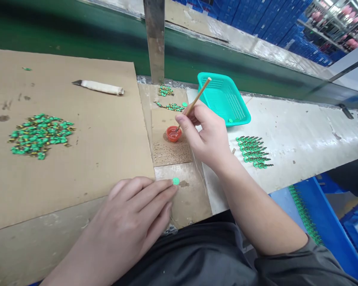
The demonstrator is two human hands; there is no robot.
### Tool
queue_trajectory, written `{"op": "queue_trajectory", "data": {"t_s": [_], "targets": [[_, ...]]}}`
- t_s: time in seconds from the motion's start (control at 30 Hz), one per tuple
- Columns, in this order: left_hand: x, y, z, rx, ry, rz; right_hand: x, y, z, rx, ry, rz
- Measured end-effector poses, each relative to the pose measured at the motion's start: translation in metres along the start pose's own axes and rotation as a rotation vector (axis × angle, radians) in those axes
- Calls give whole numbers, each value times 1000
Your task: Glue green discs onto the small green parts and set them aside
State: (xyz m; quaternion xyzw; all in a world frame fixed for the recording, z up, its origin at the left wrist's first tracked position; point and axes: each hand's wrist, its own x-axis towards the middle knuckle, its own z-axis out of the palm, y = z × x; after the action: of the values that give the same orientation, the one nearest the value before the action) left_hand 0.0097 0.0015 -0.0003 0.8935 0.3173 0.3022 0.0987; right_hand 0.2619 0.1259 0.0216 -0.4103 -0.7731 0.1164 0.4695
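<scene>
My right hand pinches a thin wooden stick, slanted, its lower end inside a small red cup that holds a clear-looking liquid. At the near edge of the worktop, the fingertips of my left hand press together against a small flat green disc. The cup stands on a speckled cardboard piece. Behind it lie two small heaps of green and dark pieces, the farther heap and the nearer heap, with a loose green disc beside them.
On the left cardboard sheet lie a pile of green-and-dark pieces and a knife with a wrapped handle. A turquoise basket stands behind my right hand. Rows of green-based pieces lie right. A metal post rises behind.
</scene>
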Motion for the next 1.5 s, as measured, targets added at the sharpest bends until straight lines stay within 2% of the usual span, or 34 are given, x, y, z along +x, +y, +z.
{"op": "queue_trajectory", "data": {"t_s": [0.97, 1.17, 1.33, 1.5], "targets": [[5, 0, -2, -5, 19, 9, 0, 1, 3, -2, 15, -52], [7, 0, -2, -18, 32, -3, 0, 3, 2, -13, 27, 13], [5, 0, -1, 4, 15, 9, -11, -17, -9, 27, 101, 35], [3, 0, 0, 39, -8, 23, -54, -54, -20, 63, 192, 81]]}}
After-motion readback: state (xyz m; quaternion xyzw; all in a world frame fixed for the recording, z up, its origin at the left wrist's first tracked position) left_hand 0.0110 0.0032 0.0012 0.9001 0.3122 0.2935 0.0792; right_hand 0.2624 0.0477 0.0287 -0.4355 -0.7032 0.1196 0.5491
